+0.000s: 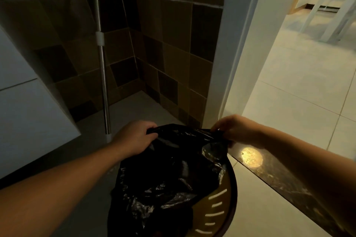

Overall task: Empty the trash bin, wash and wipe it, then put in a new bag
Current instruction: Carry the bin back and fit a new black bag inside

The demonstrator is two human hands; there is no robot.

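Nearest, the slotted trash bin (221, 204) stands on the floor at the doorway, lined by the black trash bag (173, 175); beyond, the bag's rim is gripped by left hand (134, 136) and right hand (233, 129) — fingers curled, stretched apart, seemingly for lifting or seating.

Two bare forearms (no sleeves), left grip (134, 136), right grip (236, 128).
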